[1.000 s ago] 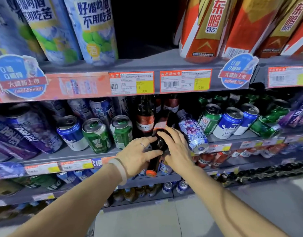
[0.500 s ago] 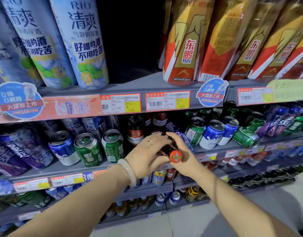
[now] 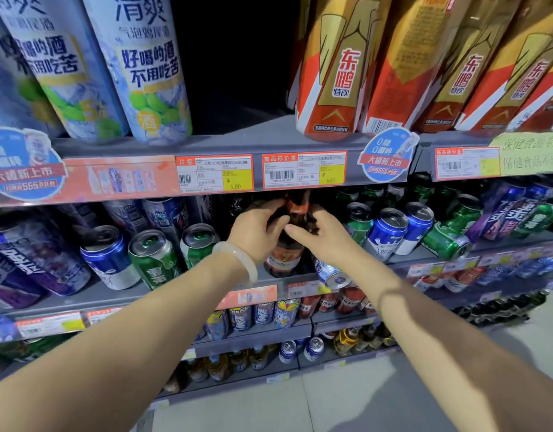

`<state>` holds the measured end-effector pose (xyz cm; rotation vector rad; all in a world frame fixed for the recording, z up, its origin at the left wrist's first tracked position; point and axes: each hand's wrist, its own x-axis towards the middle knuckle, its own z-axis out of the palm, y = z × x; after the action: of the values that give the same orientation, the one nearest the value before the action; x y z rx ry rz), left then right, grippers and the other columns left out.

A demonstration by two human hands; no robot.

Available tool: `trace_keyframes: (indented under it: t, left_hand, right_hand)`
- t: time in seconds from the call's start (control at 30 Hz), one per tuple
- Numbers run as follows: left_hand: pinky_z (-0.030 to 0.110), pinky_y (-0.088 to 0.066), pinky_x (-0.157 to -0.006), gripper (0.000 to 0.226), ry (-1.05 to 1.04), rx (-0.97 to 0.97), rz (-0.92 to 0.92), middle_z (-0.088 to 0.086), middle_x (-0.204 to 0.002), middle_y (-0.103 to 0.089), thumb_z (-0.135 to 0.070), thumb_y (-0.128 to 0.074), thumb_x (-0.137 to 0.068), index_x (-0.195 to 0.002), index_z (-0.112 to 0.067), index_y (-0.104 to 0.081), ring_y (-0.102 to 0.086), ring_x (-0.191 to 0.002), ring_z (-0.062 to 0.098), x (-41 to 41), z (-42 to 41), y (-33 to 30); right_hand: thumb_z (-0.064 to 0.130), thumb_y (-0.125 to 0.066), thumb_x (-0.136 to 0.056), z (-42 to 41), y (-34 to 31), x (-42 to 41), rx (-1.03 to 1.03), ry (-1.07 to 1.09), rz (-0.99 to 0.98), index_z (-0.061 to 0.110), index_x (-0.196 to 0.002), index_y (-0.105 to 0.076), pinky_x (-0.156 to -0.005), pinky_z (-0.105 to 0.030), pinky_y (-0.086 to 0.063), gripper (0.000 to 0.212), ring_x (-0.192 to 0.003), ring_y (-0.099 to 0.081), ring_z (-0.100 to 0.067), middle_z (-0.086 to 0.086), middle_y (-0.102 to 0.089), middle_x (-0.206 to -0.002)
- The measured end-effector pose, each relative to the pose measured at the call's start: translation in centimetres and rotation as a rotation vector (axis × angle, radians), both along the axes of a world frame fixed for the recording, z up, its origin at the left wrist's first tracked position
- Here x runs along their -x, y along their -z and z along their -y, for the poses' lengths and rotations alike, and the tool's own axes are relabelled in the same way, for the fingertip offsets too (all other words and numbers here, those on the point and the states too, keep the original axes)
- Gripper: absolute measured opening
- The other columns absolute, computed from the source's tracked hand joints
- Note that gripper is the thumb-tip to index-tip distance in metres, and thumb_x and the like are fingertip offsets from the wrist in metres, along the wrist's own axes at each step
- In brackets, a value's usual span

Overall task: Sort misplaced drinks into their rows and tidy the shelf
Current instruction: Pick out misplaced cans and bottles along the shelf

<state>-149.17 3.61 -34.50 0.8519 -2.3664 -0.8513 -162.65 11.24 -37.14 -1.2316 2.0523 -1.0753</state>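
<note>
My left hand and right hand are both curled around the dark beer bottle, which stands upright on the middle shelf, its neck between my fingertips.

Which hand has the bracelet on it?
The left hand: a pale, milky bangle circles its wrist. The right hand has only a thin dark band. Both hold the dark glass bottle.

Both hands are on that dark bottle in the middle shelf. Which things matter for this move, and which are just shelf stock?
In play:
left hand
right hand
dark bottle
lying blue can

Just stock:
green cans
tall pale cans
orange bottles
price tags
</note>
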Motion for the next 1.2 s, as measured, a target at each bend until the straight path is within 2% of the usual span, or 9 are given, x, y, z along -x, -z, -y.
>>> trace_keyframes:
  t: [0.2,0.33,0.43,0.57,0.7,0.83,1.0,1.1,1.2]
  left_hand:
    - [0.032,-0.038,-0.101,0.051,0.055,0.019,0.162,0.013,-0.135,-0.051,-0.011,-0.05,-0.09,-0.139,-0.013,-0.034,-0.048,-0.122,0.031,-1.0,1.4,0.5]
    - [0.034,-0.043,-0.092,0.062,0.025,0.114,0.228,0.014,-0.128,-0.057,-0.021,-0.06,-0.085,-0.14,-0.016,-0.031,-0.053,-0.115,0.031,-1.1,1.2,1.2]
    - [0.035,-0.045,-0.082,0.064,-0.021,0.188,0.28,0.018,-0.119,-0.061,-0.023,-0.061,-0.084,-0.14,-0.016,-0.031,-0.057,-0.105,0.034,-0.6,1.0,1.4]
    - [0.034,-0.044,-0.076,0.045,-0.054,0.229,0.316,0.018,-0.115,-0.06,-0.015,-0.055,-0.085,-0.129,-0.009,-0.045,-0.059,-0.097,0.037,0.3,1.1,1.3]
    - [0.032,-0.042,-0.081,0.041,-0.046,0.22,0.312,0.015,-0.124,-0.056,-0.008,-0.051,-0.087,-0.128,-0.011,-0.047,-0.056,-0.107,0.033,0.6,1.3,1.7]
    - [0.036,-0.041,-0.092,0.058,-0.023,0.161,0.224,0.016,-0.14,-0.039,-0.005,-0.05,-0.086,-0.14,-0.017,-0.033,-0.051,-0.115,0.035,-0.4,0.9,2.2]
    - [0.039,-0.047,-0.081,0.05,0.074,0.238,0.181,0.013,-0.13,-0.043,-0.006,-0.053,-0.083,-0.132,-0.012,-0.043,-0.052,-0.108,0.033,-1.9,-0.9,3.2]
    - [0.031,-0.038,-0.091,0.052,0.27,0.28,0.25,0.011,-0.136,-0.037,-0.009,-0.052,-0.087,-0.136,-0.012,-0.037,-0.044,-0.119,0.029,-1.9,-1.9,4.8]
    - [0.034,-0.032,-0.106,0.06,0.39,0.271,0.36,0.007,-0.148,-0.022,-0.012,-0.05,-0.089,-0.142,-0.016,-0.023,-0.029,-0.133,0.025,-0.6,-2.9,6.3]
  right_hand:
    - [0.055,-0.06,-0.077,1.5,-0.6,0.0,-0.093,0.012,-0.038,0.014,-0.131,-0.04,-0.097,-0.036,-0.041,0.071,-0.121,-0.047,-0.025,-0.006,-0.05,-0.133]
    - [0.035,-0.077,-0.067,1.5,-0.7,-0.1,-0.098,-0.024,-0.032,0.016,-0.115,-0.045,-0.089,-0.038,-0.049,0.061,-0.105,-0.058,-0.024,-0.007,-0.06,-0.113]
    - [0.027,-0.08,-0.063,1.7,-0.7,-0.1,-0.073,-0.008,-0.116,0.017,-0.113,-0.044,-0.073,-0.027,-0.045,0.062,-0.095,-0.06,-0.023,-0.005,-0.061,-0.1]
    - [0.028,-0.08,-0.062,2.1,-0.9,0.2,-0.062,0.002,-0.116,0.022,-0.11,-0.046,-0.063,-0.02,-0.042,0.059,-0.086,-0.057,-0.016,0.003,-0.059,-0.094]
    - [0.021,-0.076,-0.068,2.9,-1.0,0.5,-0.076,0.027,-0.078,0.018,-0.12,-0.045,-0.084,-0.034,-0.05,0.061,-0.101,-0.058,-0.025,-0.006,-0.06,-0.11]
    - [0.021,-0.075,-0.068,3.1,-0.8,0.4,-0.058,0.029,-0.058,0.02,-0.119,-0.046,-0.086,-0.037,-0.051,0.059,-0.101,-0.059,-0.023,-0.005,-0.061,-0.11]
    - [0.021,-0.073,-0.073,1.1,-1.0,0.8,0.027,0.041,-0.098,0.023,-0.128,-0.046,-0.086,-0.028,-0.046,0.061,-0.102,-0.057,-0.016,0.001,-0.061,-0.115]
    - [0.013,-0.059,-0.085,-2.6,-0.4,2.1,0.062,0.131,-0.249,0.016,-0.123,-0.053,-0.085,-0.02,-0.042,0.038,-0.107,-0.056,-0.018,-0.004,-0.058,-0.118]
    - [-0.002,-0.049,-0.086,-6.2,1.3,3.5,-0.079,0.1,-0.404,0.017,-0.129,-0.048,-0.1,-0.024,-0.034,0.047,-0.122,-0.046,-0.022,-0.005,-0.048,-0.133]
